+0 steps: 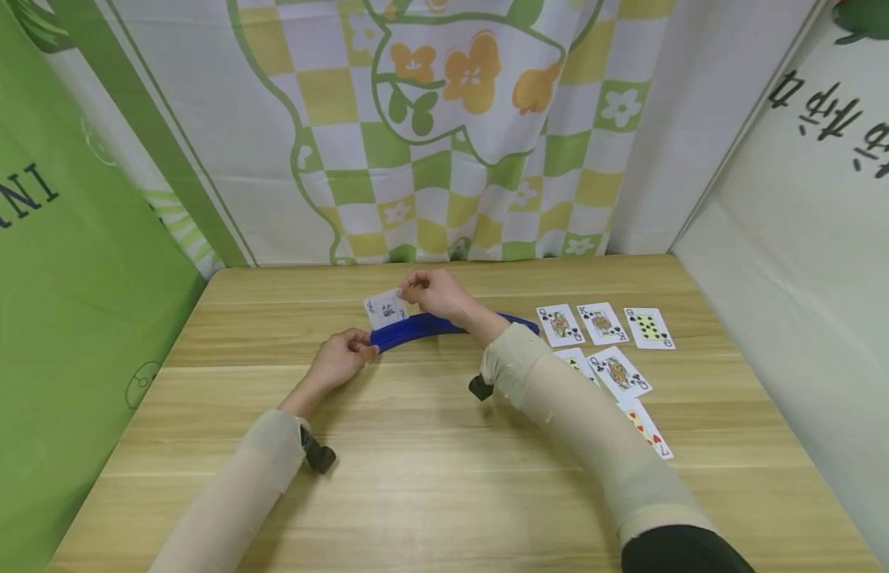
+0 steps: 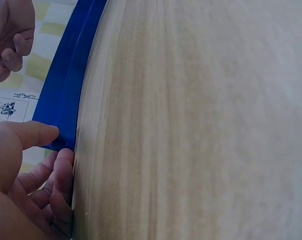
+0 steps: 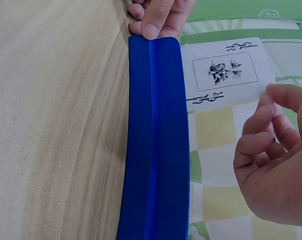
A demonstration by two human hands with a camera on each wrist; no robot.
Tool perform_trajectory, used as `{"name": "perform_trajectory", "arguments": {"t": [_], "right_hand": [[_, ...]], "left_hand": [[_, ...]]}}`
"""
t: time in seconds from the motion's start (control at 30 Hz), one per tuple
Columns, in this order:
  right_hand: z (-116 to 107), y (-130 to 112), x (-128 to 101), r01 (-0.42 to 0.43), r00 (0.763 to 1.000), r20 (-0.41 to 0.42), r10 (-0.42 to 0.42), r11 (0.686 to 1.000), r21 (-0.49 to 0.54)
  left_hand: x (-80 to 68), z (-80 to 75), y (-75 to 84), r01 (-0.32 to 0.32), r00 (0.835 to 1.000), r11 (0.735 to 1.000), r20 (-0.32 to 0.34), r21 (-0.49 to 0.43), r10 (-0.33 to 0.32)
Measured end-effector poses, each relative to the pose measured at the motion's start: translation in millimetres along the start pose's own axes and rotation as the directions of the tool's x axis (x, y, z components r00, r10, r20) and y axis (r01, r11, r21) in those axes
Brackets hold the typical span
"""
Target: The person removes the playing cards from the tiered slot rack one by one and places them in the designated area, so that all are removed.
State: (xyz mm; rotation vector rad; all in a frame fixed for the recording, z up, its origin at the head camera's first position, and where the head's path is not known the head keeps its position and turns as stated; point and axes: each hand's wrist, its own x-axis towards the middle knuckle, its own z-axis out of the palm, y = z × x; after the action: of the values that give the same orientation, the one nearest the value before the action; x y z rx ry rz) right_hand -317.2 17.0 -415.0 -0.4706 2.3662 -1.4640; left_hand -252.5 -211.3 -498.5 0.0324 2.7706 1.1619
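Observation:
A curved blue card holder (image 1: pixel 444 325) lies on the wooden table (image 1: pixel 430 477), and one playing card (image 1: pixel 385 309) stands in its left part. My left hand (image 1: pixel 365 344) grips the holder's left end; in the left wrist view its thumb (image 2: pixel 33 134) lies on the blue holder (image 2: pixel 66 90), with the other fingers curled beneath. My right hand (image 1: pixel 410 293) pinches the card's upper right edge. The right wrist view shows the holder (image 3: pixel 156 140), the card (image 3: pixel 226 70) with its flower print, my right hand (image 3: pixel 271 100) at the card's edge, and the left thumb (image 3: pixel 158 17) on the holder's end.
Several face-up cards lie right of the holder: a queen (image 1: pixel 559 325), a king (image 1: pixel 602 321), a nine of spades (image 1: pixel 649 328), another queen (image 1: pixel 619 372) and a red seven (image 1: pixel 646 428) by my right forearm. Patterned and green curtains wall in the table.

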Motion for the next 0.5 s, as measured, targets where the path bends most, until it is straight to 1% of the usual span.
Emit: {"name": "perform_trajectory", "arguments": {"t": [0.13, 0.27, 0.4, 0.5], "right_hand": [[-2.2, -2.3, 0.0, 0.008, 1.0, -0.016, -0.008, 1.0, 0.01], [-5.9, -5.0, -0.9, 0.035, 0.999, -0.041, -0.035, 0.999, 0.005], [-11.8, -5.9, -4.6, 0.048, 0.998, -0.049, -0.048, 0.999, 0.003], [-18.0, -5.3, -9.4, 0.042, 0.998, -0.046, -0.042, 0.999, -0.004]], "left_hand": [[0.2, 0.9, -0.4, 0.001, 1.0, 1.0, -0.005, 0.001, -0.001], [0.5, 1.4, -0.7, -0.002, 1.0, 1.0, -0.01, -0.002, 0.002], [0.8, 0.9, -0.7, -0.004, 1.0, 1.0, -0.009, -0.006, 0.004], [1.2, 0.7, -0.6, 0.001, 1.0, 1.0, -0.007, -0.004, -0.001]]}}
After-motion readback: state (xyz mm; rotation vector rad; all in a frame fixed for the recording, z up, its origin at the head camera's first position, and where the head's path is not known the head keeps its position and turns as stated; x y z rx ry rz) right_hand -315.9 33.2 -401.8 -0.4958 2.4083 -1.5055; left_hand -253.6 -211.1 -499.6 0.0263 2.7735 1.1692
